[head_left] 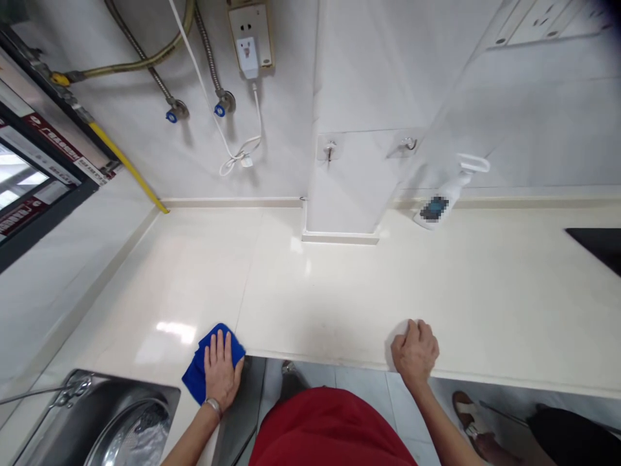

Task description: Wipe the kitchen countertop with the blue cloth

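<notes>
My left hand lies flat on a folded blue cloth, fingers stretched out, pressing it against the pale countertop near the front edge. The cloth sticks out past the fingertips and to the left of the hand. Well to the right, my right hand rests on the same counter as a closed fist, knuckles forward, and nothing shows in it. A white spray bottle with a blurred label stands at the back by the wall, beyond the right hand.
At the lower left is a metal sink. A boxed-out wall column juts onto the counter. Along the back wall are a plugged-in socket, hoses, valves and a yellow pipe. Another person's foot shows at the lower right.
</notes>
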{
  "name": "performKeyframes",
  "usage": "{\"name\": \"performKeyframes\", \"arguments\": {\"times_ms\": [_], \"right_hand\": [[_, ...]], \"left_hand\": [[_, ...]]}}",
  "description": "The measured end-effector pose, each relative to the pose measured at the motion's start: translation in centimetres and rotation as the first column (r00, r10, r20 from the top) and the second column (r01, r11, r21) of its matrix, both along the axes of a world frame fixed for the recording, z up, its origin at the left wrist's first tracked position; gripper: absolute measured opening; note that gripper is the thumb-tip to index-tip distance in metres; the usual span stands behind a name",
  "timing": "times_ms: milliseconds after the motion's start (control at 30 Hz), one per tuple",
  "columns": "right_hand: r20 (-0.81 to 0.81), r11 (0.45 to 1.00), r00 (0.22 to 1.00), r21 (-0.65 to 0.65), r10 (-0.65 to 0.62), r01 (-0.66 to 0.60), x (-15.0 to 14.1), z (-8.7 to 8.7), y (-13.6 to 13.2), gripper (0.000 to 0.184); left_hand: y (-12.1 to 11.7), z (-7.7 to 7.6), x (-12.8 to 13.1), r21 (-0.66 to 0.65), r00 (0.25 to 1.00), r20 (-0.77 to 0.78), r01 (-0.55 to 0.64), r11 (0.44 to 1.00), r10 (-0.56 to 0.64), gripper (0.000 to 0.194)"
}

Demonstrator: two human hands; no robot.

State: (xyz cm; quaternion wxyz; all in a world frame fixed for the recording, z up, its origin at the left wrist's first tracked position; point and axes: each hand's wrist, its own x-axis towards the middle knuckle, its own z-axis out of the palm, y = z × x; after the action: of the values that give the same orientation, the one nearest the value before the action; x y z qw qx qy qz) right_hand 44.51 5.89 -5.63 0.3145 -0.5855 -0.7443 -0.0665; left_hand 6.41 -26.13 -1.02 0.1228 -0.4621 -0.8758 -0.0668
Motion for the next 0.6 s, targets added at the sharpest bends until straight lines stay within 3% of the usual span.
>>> {"name": "performKeyframes", "arguments": {"times_ms": [133,233,400,600], "right_hand": [[0.028,0.999,1.000,-0.032,0.013,-0.012,-0.1,0.0,0.1,0.049],[0.038,0.999,0.999,-0.038,0.001,0.001,-0.1,-0.1,0.1,0.049],[0.031,0.996,0.999,-0.090,-0.017,0.019,-0.4,0.2,0.0,0.052],[0.082,0.990,0.996,-0.128,-0.045,0.055,-0.9,1.0,0.0,0.049]], "left_hand": [[1.6,0.5,-0.6,-0.051,0.987,-0.019,0.159,0.986,-0.161,0.071],[3.0,1.2,-0.6,-0.125,0.947,-0.031,0.313,0.941,-0.319,0.075],[6.0,2.2,0.5,-0.210,0.845,-0.002,0.523,0.826,-0.535,0.079],[11.3,2.7,3.2,-0.234,0.696,0.129,0.713,0.660,-0.706,0.084]]}}
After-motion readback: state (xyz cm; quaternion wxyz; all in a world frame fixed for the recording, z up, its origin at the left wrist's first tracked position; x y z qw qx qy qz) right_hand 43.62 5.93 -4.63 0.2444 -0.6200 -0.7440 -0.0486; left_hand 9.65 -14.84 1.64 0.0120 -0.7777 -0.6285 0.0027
